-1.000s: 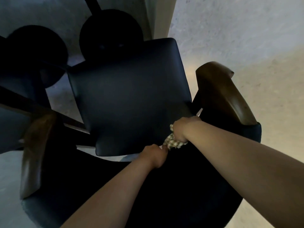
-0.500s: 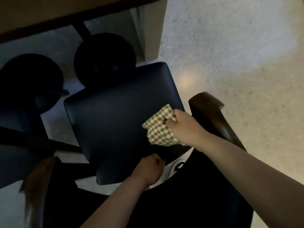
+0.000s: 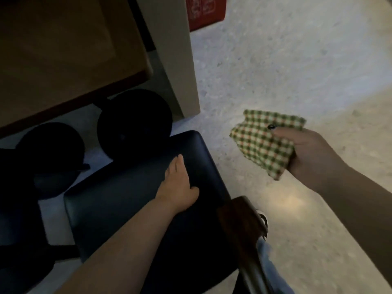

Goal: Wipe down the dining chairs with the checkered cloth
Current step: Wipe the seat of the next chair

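A dining chair with a dark padded seat and a brown wooden armrest stands below me at the table's edge. My left hand lies flat on the seat near its far right corner, fingers stretched out and holding nothing. My right hand is off to the right of the chair, above the floor, and grips the green and white checkered cloth. The cloth hangs folded from my fingers, clear of the chair.
A brown wooden table top overhangs at the upper left, with a pale pillar beside it. Two round black table bases sit under the table. A red box stands on the speckled floor at the top.
My right hand lifted the cloth off the seat and swung it right, over the floor. My left hand slid forward and opened flat on the seat. The view tilted up toward the table.
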The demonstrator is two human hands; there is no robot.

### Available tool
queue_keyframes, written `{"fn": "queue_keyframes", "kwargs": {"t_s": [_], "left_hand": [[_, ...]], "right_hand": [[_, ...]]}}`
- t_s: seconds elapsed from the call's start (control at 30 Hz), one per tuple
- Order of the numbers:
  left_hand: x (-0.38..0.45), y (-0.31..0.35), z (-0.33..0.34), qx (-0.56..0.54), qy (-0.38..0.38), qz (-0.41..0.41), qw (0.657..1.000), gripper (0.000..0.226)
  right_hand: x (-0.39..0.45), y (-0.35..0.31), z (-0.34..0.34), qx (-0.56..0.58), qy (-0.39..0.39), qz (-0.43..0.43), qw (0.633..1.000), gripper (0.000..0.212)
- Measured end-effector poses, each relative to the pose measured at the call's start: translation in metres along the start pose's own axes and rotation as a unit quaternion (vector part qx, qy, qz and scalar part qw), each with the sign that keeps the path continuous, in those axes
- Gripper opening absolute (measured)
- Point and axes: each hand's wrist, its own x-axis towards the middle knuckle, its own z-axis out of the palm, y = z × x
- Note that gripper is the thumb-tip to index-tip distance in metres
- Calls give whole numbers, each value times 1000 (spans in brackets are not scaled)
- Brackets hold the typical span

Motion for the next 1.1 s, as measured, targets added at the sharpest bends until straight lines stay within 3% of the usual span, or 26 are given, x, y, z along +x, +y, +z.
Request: {"fn": "queue_keyframes", "kwargs": {"t_s": [0.13, 0.27, 0.4, 0.53, 0.67, 0.73, 0.93, 1.1], "left_hand": [[54, 4, 1, 127, 12, 15, 992, 115], [102, 4, 4, 187, 64, 54, 979, 93], [137, 0, 21, 185, 125, 74, 972, 73], [142, -15, 41, 167, 248, 121, 947, 65], [148, -21, 44, 160, 273, 134, 939, 68], [149, -21, 45, 159, 280, 138, 937, 67], [154, -25, 48, 177, 303, 149, 924, 70], [156, -27, 49, 183, 317, 155, 917, 69]], "right_hand": [[56, 31, -10, -61, 42, -4, 997, 35], [105, 70, 5, -193, 59, -34, 979, 29], [153, 104, 28, -232, 68, -52, 969, 28], [179, 132, 58, -99, 5, -25, 995, 36], [190, 163, 73, -9, -59, 16, 998, 27], [198, 170, 72, 53, -61, 45, 996, 33], [218, 172, 85, -134, -44, -18, 990, 27], [203, 172, 80, -165, -75, -109, 977, 39]]}}
